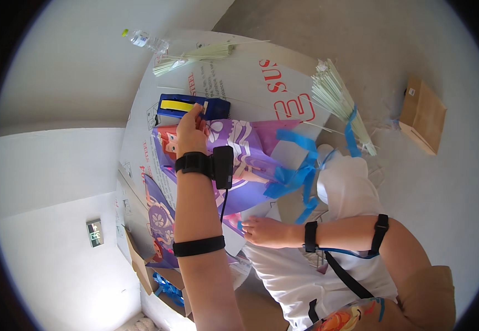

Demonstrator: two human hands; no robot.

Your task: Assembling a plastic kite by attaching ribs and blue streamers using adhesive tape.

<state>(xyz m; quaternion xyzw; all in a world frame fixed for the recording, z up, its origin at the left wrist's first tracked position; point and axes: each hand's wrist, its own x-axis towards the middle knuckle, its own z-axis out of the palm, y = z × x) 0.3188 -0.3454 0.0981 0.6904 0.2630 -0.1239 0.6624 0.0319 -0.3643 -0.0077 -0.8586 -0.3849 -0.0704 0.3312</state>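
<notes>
My left hand (192, 129) reaches across a purple kite sheet (253, 149) printed with a cartoon figure. Its fingers are curled at the near side of a blue tape dispenser (217, 108) holding a yellow roll; what they pinch, if anything, is hidden. Lower down, my right hand (264, 230) has its fingertips closed on the sheet's pink-purple lower edge, beside a small blue piece. Bright blue streamers (294, 176) trail from the sheet's right side toward my white-trousered leg. A second purple printed sheet (162, 220) lies left of my left forearm.
Bundles of thin pale sticks lie at the board's far edge (198, 58) and right side (341, 102). A clear bottle (143, 39) is at the far left. An open carton (165, 284) holds blue streamers. Another cardboard box (422, 116) sits on the floor at right.
</notes>
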